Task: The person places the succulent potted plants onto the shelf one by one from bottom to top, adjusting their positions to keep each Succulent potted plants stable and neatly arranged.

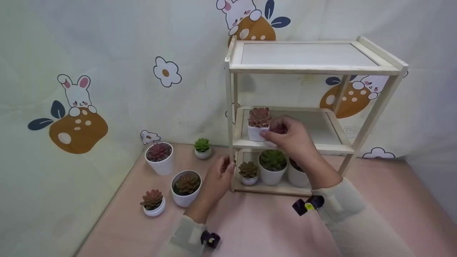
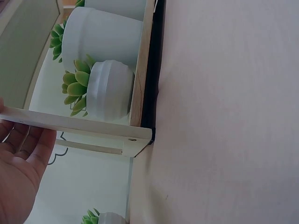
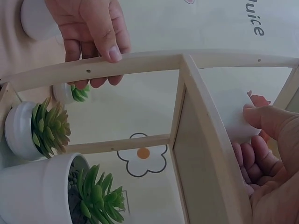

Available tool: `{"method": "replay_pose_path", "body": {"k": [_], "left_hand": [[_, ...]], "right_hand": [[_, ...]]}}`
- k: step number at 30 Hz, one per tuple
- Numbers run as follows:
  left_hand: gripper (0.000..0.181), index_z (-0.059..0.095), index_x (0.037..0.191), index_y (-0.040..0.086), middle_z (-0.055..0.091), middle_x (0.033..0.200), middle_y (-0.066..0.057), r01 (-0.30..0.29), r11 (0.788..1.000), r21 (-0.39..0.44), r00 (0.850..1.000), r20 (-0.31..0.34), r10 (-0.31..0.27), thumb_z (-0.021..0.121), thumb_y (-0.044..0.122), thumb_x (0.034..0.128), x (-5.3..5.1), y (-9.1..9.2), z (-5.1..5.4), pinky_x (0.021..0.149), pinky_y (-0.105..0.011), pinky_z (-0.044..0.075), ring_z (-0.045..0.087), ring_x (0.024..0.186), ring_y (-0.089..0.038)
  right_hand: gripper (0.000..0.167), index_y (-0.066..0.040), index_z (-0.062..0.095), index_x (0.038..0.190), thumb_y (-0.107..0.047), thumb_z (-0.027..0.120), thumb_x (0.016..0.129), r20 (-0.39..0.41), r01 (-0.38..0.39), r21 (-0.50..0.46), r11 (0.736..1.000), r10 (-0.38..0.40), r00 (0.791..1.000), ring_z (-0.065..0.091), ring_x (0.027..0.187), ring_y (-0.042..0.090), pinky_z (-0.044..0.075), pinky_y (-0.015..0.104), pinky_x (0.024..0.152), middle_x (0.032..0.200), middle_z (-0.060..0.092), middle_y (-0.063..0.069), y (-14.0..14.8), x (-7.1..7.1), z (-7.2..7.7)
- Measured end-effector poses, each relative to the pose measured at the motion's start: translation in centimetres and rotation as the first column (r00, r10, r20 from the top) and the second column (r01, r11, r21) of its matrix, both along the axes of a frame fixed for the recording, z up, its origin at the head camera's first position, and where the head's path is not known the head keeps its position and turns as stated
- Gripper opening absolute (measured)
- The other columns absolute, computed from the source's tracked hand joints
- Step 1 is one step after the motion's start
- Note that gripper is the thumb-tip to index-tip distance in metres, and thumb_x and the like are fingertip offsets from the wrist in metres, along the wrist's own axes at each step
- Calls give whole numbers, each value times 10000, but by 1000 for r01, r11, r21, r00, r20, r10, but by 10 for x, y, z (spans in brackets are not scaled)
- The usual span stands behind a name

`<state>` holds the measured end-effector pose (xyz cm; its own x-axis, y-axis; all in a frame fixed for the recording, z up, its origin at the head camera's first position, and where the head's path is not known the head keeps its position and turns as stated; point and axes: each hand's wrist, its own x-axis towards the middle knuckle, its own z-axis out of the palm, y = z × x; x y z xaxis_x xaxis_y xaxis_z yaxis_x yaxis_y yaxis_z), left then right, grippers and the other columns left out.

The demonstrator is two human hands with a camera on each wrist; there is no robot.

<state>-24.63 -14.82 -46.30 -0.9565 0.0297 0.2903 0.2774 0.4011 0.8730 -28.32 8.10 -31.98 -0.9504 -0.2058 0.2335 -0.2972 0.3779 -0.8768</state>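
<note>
Nearest me, left on the pink table point(image 1: 257, 228), a small round white pot with a reddish succulent point(image 1: 154, 205) sits just beside a larger white pot with a brown succulent point(image 1: 186, 191). My left hand point(image 1: 216, 180) grips the near left post point(image 1: 229, 107) of a pale wooden three-tier rack point(image 1: 292, 70). Three round white potted succulents point(image 1: 272, 173) stand on its bottom shelf point(image 1: 267, 191). My right hand point(image 1: 294, 137) pinches a square white pot with a pinkish-red succulent point(image 1: 256, 133) at the left of the middle shelf point(image 1: 314, 146); whether its base fully rests there I can't quite tell. Farther off, on the left, are a white pot with a dark red succulent point(image 1: 160, 160) and a small bright green potted succulent point(image 1: 202, 148).
</note>
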Motion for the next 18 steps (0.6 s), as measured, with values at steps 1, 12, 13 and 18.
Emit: {"method": "replay_pose_path", "body": {"k": [1, 12, 13, 18], "left_hand": [[336, 567, 1362, 48, 649, 1307, -169, 1, 1000, -1, 1000, -4, -1, 494, 258, 1110, 0, 0, 0, 1114, -490, 507, 615, 1258, -272], [336, 568, 1368, 61, 651, 1274, -114, -3, 1000, 2, 1000, -22, 3, 499, 264, 1109, 1, 0, -1, 1091, -473, 521, 618, 1226, -243], [333, 568, 1368, 60, 650, 1277, -117, -3, 1000, 4, 1000, -19, 3, 500, 258, 1109, 1, 0, -1, 1093, -476, 519, 617, 1229, -245], [348, 566, 1373, 60, 649, 1285, -115, 1, 1000, 8, 1000, -7, -1, 496, 277, 1110, 1, 0, -1, 1104, -482, 513, 614, 1242, -250]], "right_hand": [[296, -36, 645, 1017, -238, 823, 894, -3, -1, -3, 1000, 1, 1000, 553, 807, 173, 492, 236, 635, 924, 611, 39, 0, 0, -1], [234, -38, 641, 968, -183, 815, 906, -22, -1, -27, 1000, 0, 1000, 567, 793, 143, 477, 209, 615, 881, 610, 17, -2, -1, -5], [229, -35, 640, 963, -173, 814, 905, -23, -2, -33, 999, 2, 1000, 570, 792, 140, 478, 206, 613, 877, 610, 16, -3, -1, -5], [214, -39, 639, 942, -157, 813, 901, -31, -1, -49, 999, 0, 1000, 550, 771, 139, 463, 207, 601, 859, 597, 12, -4, -1, -6]]}}
